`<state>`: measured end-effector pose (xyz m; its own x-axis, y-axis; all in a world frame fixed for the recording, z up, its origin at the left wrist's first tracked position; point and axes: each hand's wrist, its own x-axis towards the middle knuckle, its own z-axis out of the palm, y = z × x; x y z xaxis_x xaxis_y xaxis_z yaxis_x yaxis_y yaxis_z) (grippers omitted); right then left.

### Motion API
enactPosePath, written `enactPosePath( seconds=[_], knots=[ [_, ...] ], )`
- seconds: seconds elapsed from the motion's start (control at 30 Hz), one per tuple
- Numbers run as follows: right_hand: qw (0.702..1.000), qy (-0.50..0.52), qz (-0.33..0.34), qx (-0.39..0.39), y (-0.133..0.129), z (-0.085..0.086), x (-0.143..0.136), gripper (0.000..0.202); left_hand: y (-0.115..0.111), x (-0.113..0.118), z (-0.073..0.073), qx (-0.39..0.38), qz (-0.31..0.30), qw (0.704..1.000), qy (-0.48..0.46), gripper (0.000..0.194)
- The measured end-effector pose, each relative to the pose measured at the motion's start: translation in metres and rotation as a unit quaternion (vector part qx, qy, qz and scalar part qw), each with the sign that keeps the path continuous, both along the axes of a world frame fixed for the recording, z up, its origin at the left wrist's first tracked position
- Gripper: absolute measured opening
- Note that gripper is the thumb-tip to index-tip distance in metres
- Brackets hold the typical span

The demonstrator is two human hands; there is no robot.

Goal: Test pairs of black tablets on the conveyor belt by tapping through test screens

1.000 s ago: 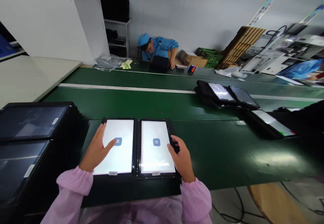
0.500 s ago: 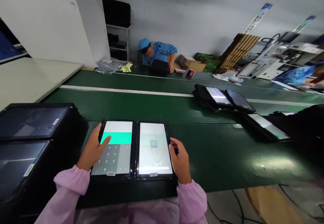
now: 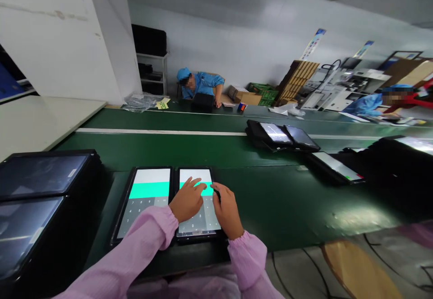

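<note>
Two tablets lie side by side on the green bench, both lit with a calculator keypad and a green band. The left tablet (image 3: pixel 149 190) has no hand on it, though a pink sleeve crosses its lower right. Over the right tablet (image 3: pixel 192 231) is my left hand (image 3: pixel 190 199), fingers apart, its fingertips at the green band. My right hand (image 3: pixel 228 209) is at that tablet's right edge, fingers partly spread, index finger near the screen's upper right. Neither hand grasps anything. The left hand hides part of the right screen.
Stacked dark tablets (image 3: pixel 43 175) stand at the left. More tablets lie in black cases (image 3: pixel 253 136) across the bench and at the right (image 3: pixel 334 166). Opposite, a person in blue (image 3: pixel 206 82) leans over the bench; another person (image 3: pixel 365 105) sits far right. A wooden stool (image 3: pixel 358 267) stands below.
My left hand has moved right from the left tablet to over the right one. The right tablet's screen has changed from a pale loading view to the calculator. The camera view has shifted.
</note>
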<state>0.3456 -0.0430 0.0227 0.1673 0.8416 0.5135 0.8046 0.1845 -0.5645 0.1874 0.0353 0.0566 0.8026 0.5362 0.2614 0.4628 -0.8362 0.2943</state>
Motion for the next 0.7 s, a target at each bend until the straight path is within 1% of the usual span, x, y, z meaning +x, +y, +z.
enactPosePath(
  seconds=[0.1, 0.23, 0.33, 0.4, 0.5, 0.57, 0.63, 0.7],
  knots=[
    [0.999, -0.040, 0.010, -0.011, 0.004, 0.001, 0.000, 0.033, 0.001, -0.002, -0.002, 0.004, -0.001, 1.000, -0.012, 0.043],
    [0.999, -0.029, -0.006, 0.022, 0.006, 0.000, 0.001, 0.031, -0.002, 0.001, -0.001, -0.012, 0.008, 1.000, 0.002, 0.044],
    [0.999, -0.033, 0.014, 0.011, 0.005, -0.001, 0.002, 0.030, -0.005, -0.004, 0.005, -0.022, 0.016, 1.000, -0.011, 0.043],
    [1.000, -0.022, 0.019, 0.007, 0.001, -0.002, 0.003, 0.030, -0.008, -0.016, 0.011, -0.026, 0.045, 0.998, -0.037, 0.043],
    [1.000, 0.015, -0.008, 0.012, -0.007, -0.001, 0.004, 0.028, -0.016, -0.043, 0.020, -0.039, 0.092, 0.993, -0.069, 0.044],
    [0.999, 0.032, -0.014, 0.005, -0.014, 0.001, 0.000, 0.028, -0.022, -0.061, 0.023, -0.049, 0.110, 0.990, -0.079, 0.045],
    [0.999, 0.035, 0.006, -0.003, -0.019, 0.004, -0.010, 0.027, -0.028, -0.074, 0.023, -0.055, 0.120, 0.988, -0.081, 0.045],
    [0.999, 0.028, 0.043, -0.008, -0.022, 0.007, -0.024, 0.027, -0.033, -0.080, 0.020, -0.053, 0.124, 0.988, -0.081, 0.045]
  ],
)
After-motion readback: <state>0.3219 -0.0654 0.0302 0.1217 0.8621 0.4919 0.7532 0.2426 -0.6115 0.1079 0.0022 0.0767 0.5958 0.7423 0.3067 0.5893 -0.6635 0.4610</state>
